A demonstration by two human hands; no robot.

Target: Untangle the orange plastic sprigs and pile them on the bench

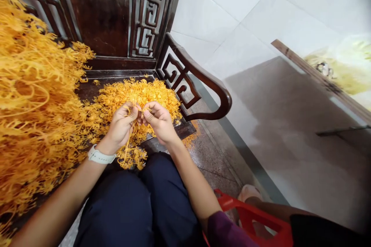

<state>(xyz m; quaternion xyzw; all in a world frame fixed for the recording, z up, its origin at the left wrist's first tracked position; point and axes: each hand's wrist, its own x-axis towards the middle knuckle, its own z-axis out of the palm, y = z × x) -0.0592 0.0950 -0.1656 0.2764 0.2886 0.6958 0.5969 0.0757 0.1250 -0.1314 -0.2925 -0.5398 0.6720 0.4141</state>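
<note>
My left hand (121,124), with a white watch (101,155) on the wrist, is closed in a pinch on a thin yellow-orange strand (142,110). Close beside it, my right hand (161,122) pinches the same strand between thumb and fingers. The fingertips of both hands almost meet. Below my left hand hangs a cluster of similar branching strands (131,157), just above my knees. Behind the hands lies a low heap of small orange, branching, flower-like pieces (142,89) on the dark wooden seat. What the strand is made of I cannot tell.
A much taller pile of orange strands (40,108) fills the left side. The carved bench has a backrest (98,15) and a curved armrest (199,65). At lower right are a red plastic stool (255,216) and another person's foot (249,192). A wooden strip (315,73) crosses the white tiled wall.
</note>
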